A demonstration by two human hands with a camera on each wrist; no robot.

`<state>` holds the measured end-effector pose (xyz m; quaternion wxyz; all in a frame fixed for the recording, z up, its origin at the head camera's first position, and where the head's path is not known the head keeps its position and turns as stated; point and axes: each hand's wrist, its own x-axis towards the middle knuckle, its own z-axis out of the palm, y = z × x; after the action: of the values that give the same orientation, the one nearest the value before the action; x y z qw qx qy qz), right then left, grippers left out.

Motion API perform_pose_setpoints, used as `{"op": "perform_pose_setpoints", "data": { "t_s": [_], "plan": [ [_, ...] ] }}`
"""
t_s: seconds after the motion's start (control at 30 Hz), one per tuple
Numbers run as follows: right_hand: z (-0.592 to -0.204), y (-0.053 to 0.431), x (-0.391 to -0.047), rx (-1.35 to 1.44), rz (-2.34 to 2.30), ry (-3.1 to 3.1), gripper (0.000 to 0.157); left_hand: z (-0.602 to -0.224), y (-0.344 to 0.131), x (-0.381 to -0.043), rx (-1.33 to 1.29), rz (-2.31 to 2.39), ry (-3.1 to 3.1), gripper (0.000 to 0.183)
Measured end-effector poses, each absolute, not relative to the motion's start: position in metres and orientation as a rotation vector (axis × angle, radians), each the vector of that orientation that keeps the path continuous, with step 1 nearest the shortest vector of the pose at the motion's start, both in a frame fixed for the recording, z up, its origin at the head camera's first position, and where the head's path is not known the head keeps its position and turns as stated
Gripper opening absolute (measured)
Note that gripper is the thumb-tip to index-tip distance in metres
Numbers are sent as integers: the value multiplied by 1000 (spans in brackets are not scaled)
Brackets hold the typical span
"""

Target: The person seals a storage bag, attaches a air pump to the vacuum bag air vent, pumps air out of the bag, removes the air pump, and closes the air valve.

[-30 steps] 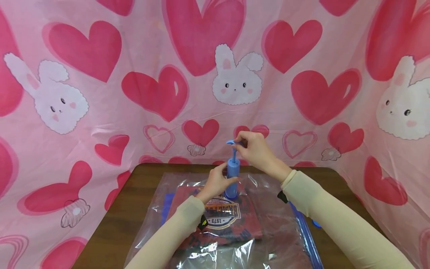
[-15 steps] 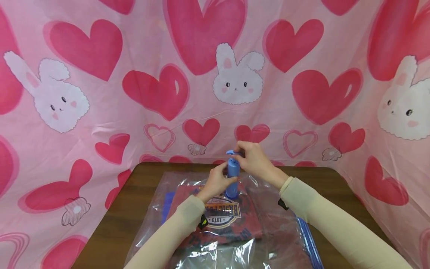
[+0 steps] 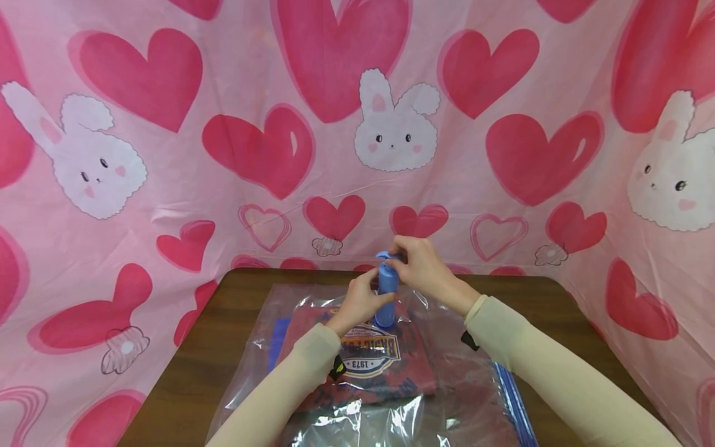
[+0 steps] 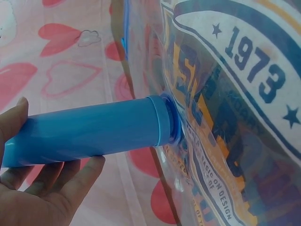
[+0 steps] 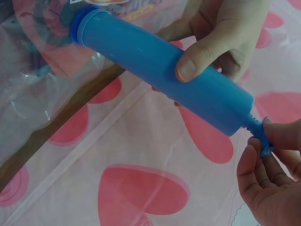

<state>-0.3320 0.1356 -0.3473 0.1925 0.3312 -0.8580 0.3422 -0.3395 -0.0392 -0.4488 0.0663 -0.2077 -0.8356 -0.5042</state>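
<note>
A blue hand pump point(image 3: 386, 292) stands upright on a clear plastic storage bag point(image 3: 469, 391). Its lower end meets a dark blue round valve point(image 4: 174, 120) in the bag's surface. My left hand point(image 3: 359, 303) grips the pump's barrel, thumb on one side and fingers on the other. Above it, my right hand point(image 3: 421, 264) pinches the pump's handle point(image 5: 261, 134) between thumb and fingers. Only a short piece of rod shows between handle and barrel in the right wrist view. Under the plastic lies a folded red garment point(image 3: 410, 372) printed with "1973".
Blue cloth point(image 3: 276, 341) shows beside the garment at the left. A blue strip point(image 3: 511, 397) runs along the bag's right edge. The bag lies on a dark wooden table point(image 3: 190, 379). Behind the table hangs a pink curtain point(image 3: 335, 174) with hearts and rabbits.
My right hand has pushed the handle down, so the rod that stood out of the barrel has gone mostly inside. The left hand keeps its hold on the barrel.
</note>
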Motion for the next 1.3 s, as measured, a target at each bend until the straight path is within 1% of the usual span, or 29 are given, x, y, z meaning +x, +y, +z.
{"op": "perform_pose_setpoints", "data": {
  "t_s": [0.27,0.5,0.67,0.8,0.97,1.1,1.3],
  "plan": [
    [-339,138,-331,961,923,-2431,18,-447,-39,-336,-612,-1553,-2555,59],
    [-321,140,-333,994,877,-2315,20,-448,-37,-337,-630,-1576,-2546,54],
    [-291,140,-332,1005,868,-2241,16,-448,-38,-338,-626,-1575,-2536,54],
    [-259,140,-330,997,876,-2194,11,-447,-39,-337,-622,-1585,-2534,59],
    [-228,141,-327,978,853,-2161,10,-447,-37,-337,-608,-1604,-2546,61],
    [-221,143,-327,957,840,-2152,9,-447,-38,-336,-611,-1611,-2558,60],
    [-225,143,-327,923,852,-2155,10,-446,-39,-336,-602,-1608,-2562,54]
  ]
}}
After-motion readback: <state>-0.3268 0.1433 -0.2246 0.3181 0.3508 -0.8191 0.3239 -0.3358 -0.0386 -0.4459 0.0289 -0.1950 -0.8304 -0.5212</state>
